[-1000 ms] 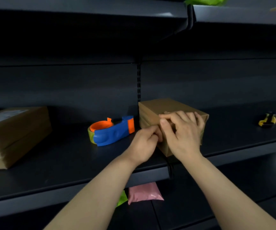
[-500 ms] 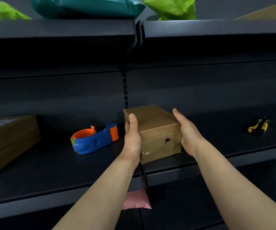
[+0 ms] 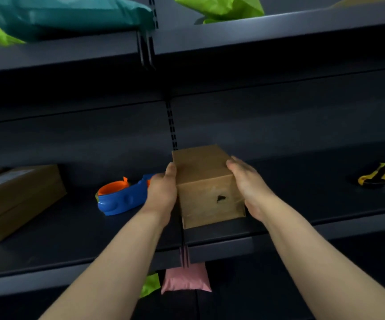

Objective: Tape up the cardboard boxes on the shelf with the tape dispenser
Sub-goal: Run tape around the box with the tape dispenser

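A small cardboard box (image 3: 206, 181) stands on the dark middle shelf (image 3: 71, 229), its short end facing me with clear tape and a small dark mark on it. My left hand (image 3: 162, 191) presses flat against its left side and my right hand (image 3: 248, 183) against its right side, so both hold the box between them. The blue and orange tape dispenser (image 3: 121, 197) lies on the shelf just left of my left hand, which partly hides its handle end. A larger cardboard box (image 3: 13, 199) sits at the far left.
A yellow and black utility knife (image 3: 377, 175) lies on the shelf at the right. Teal (image 3: 66, 15) and green mailer bags (image 3: 221, 6) rest on the shelf above. A pink bag (image 3: 185, 279) and a green one (image 3: 151, 284) sit on the shelf below.
My hands left the box's front corner and moved to its two sides. The box now faces me end-on. The view has tilted upward, showing the upper shelf.
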